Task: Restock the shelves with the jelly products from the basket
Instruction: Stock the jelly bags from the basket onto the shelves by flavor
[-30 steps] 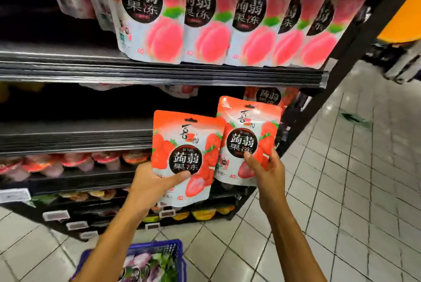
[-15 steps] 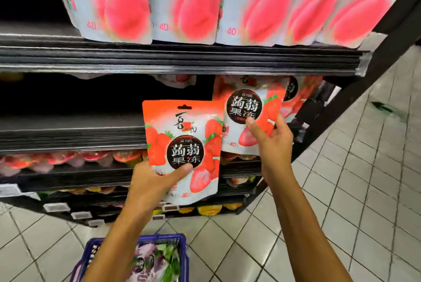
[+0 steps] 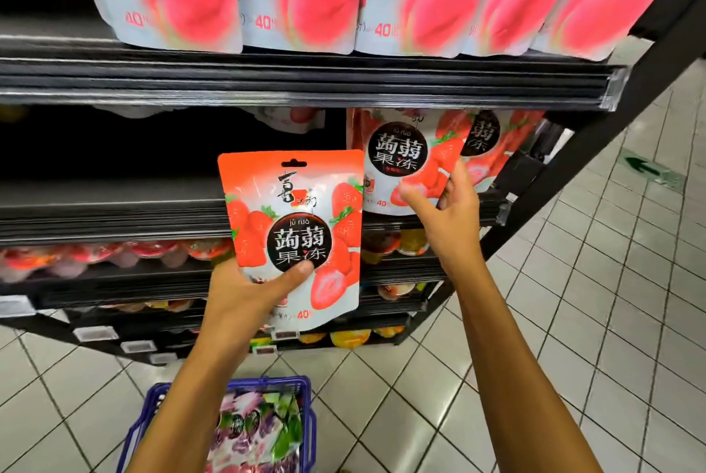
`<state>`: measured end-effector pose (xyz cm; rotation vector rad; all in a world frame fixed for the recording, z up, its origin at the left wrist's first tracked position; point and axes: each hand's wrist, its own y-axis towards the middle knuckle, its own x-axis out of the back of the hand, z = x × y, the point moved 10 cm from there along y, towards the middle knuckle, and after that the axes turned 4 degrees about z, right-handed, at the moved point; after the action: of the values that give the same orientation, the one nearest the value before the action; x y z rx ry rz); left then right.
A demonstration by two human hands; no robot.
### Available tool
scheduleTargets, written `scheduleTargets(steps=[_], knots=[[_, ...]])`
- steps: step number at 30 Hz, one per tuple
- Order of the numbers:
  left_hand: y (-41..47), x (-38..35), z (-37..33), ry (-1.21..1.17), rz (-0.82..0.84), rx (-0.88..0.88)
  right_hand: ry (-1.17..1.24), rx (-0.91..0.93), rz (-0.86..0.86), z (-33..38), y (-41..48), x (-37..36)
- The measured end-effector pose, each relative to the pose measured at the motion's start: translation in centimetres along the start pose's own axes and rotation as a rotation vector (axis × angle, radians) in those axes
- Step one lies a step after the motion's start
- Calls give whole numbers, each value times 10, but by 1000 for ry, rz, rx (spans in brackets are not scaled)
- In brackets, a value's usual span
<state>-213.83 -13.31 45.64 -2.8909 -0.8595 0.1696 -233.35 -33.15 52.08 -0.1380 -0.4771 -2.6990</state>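
The left hand (image 3: 244, 293) grips a strawberry jelly pouch (image 3: 294, 205) upright in front of the shelf (image 3: 114, 213), thumb on its black label and the other digits hidden behind. The right hand (image 3: 447, 220) pinches a second strawberry pouch (image 3: 397, 151) at its lower right corner, its fingers (image 3: 460, 182) curled round the edge, inside the shelf bay. The blue basket (image 3: 139, 423) sits below.
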Motion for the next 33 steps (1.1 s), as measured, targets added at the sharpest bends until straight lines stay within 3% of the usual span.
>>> scheduleTargets(steps=[6, 14, 24, 33], knots=[[-5, 1, 2, -4, -11, 15, -361, -46, -87, -4, -16, 22], [-4, 0, -5, 2, -20, -6, -435, -107, -256, -13, -14, 20], [0, -3, -7, -10, -38, -16, -504, -222, -269, -28, -9, 34], [4, -21, -12, -14, 5, -14, -405, -248, -265, -29, -13, 42]])
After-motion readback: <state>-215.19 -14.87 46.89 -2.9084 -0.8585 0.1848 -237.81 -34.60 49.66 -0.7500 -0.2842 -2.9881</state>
